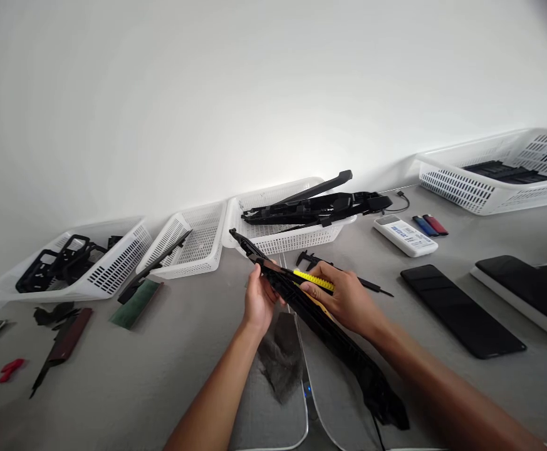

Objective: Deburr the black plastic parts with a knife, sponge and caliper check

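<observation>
Both hands, left (259, 299) and right (343, 299), grip the long black part (329, 332), right also pinching a yellow tool (314, 280).

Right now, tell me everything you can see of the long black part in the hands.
The long black part is a narrow, ribbed strip, seemingly moulded plastic. It is held above the grey table, slanting from a thin tip near the baskets toward the camera. The left hand grips its upper section; the right hand holds a yellow tool against it.
</observation>
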The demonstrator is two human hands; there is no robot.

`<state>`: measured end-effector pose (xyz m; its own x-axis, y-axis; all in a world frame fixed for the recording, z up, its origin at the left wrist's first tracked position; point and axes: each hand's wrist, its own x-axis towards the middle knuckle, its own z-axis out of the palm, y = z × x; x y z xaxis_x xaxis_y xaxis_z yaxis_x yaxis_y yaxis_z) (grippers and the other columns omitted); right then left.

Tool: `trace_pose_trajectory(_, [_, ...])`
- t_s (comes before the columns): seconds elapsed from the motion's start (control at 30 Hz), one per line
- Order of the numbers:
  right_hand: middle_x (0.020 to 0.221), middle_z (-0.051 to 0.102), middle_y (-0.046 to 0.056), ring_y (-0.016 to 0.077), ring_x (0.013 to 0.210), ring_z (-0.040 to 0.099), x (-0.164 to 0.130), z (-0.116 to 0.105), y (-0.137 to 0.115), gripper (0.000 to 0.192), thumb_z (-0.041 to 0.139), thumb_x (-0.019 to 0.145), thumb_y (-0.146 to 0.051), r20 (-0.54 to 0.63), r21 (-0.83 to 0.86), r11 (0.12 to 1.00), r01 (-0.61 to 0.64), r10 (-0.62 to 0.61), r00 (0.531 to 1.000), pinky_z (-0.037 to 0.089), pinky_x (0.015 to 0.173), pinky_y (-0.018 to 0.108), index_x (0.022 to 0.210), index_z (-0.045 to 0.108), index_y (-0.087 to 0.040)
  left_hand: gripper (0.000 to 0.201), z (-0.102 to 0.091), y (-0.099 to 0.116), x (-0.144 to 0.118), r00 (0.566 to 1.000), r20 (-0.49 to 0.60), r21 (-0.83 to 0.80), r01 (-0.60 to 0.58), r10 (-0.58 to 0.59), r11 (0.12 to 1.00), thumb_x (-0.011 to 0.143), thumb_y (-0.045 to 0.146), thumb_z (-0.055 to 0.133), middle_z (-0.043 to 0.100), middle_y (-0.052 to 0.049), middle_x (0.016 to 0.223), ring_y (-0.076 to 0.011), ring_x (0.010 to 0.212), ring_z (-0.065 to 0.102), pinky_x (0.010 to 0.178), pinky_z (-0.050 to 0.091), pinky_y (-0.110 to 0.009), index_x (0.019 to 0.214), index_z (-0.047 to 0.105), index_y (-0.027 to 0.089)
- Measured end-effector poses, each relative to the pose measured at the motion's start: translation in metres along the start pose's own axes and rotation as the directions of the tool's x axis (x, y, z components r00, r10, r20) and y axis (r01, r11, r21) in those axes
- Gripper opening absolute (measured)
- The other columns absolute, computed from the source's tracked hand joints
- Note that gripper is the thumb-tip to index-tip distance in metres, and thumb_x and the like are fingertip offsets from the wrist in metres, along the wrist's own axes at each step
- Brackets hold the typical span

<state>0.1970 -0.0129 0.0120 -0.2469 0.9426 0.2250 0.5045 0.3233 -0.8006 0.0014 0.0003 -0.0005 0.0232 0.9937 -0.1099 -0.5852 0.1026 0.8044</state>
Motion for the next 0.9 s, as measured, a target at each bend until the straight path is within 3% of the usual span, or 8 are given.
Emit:
trace_pose_trajectory(0.37, [0.080, 0.074, 0.002, 0.0196, 0.068, 0.064, 0.000, -0.006, -0.006, 0.037, 0.056, 0.102, -0.057, 0.026, 0.006, 1.000, 0.020, -0.020, 0.999, 0.041, 0.064, 0.031, 0.087, 0.061, -0.023, 0.051, 0.000, -0.001, 0.001, 0.998, 0.029, 0.052, -0.054, 0.052, 0.997, 0.084, 0.066, 0.078, 0.065, 0.002, 0.062, -0.0154, 0.044, 0.058, 0.039, 0.045, -0.026, 0.097, 0.069, 0.017])
trace_pose_trajectory(0.67, [0.069, 0.061, 0.000, 0.0167, 0.062, 0.053, -0.004, -0.016, -0.014, 0.050, 0.046, 0.105, -0.065, 0.107, 0.050, 0.997, 0.054, -0.060, 0.992, 0.037, 0.057, 0.029, 0.081, 0.054, -0.023, 0.048, -0.003, -0.002, -0.001, 0.986, 0.038, 0.171, -0.164, 0.160, 0.972, 0.086, 0.066, 0.078, 0.067, 0.001, 0.071, -0.0142, 0.054, 0.063, 0.051, 0.050, -0.025, 0.093, 0.062, 0.021])
trace_pose_trajectory(0.9, [0.069, 0.055, -0.002, 0.0159, 0.063, 0.050, -0.005, -0.019, -0.020, 0.050, 0.042, 0.107, -0.065, 0.181, 0.075, 0.993, 0.088, -0.100, 0.978, 0.035, 0.059, 0.029, 0.079, 0.049, -0.024, 0.049, 0.000, -0.002, -0.005, 0.981, 0.020, 0.198, -0.192, 0.192, 0.961, 0.086, 0.067, 0.077, 0.066, 0.001, 0.070, -0.0140, 0.054, 0.060, 0.046, 0.046, -0.024, 0.092, 0.064, 0.020])
